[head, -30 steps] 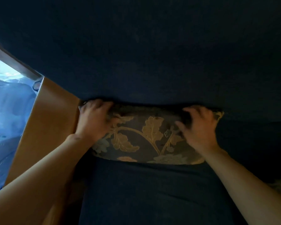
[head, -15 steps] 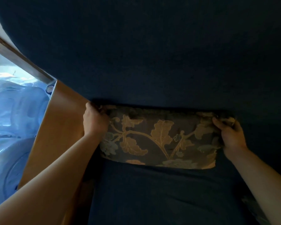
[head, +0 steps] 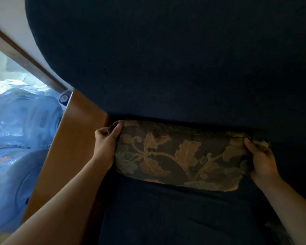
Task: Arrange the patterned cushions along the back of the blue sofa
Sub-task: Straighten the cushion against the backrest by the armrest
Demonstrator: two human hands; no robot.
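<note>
A dark brown cushion (head: 180,156) with a gold leaf-and-vine pattern leans against the sofa backrest (head: 166,59), its lower edge on the dark blue seat (head: 175,214). It sits at the sofa's left end, next to the wooden armrest. My left hand (head: 105,141) pinches the cushion's upper left corner. My right hand (head: 261,156) grips its upper right corner. A bit of another patterned fabric (head: 279,230) shows at the lower right edge, mostly hidden.
A tan wooden armrest panel (head: 67,147) bounds the sofa on the left. Beyond it lie large blue water bottles (head: 19,138). A white wall and a brown frame strip (head: 25,59) run behind the sofa's upper left.
My hands slid from the cushion's front face out to its two upper corners and took hold of them. The view pulled back and shifted left a little.
</note>
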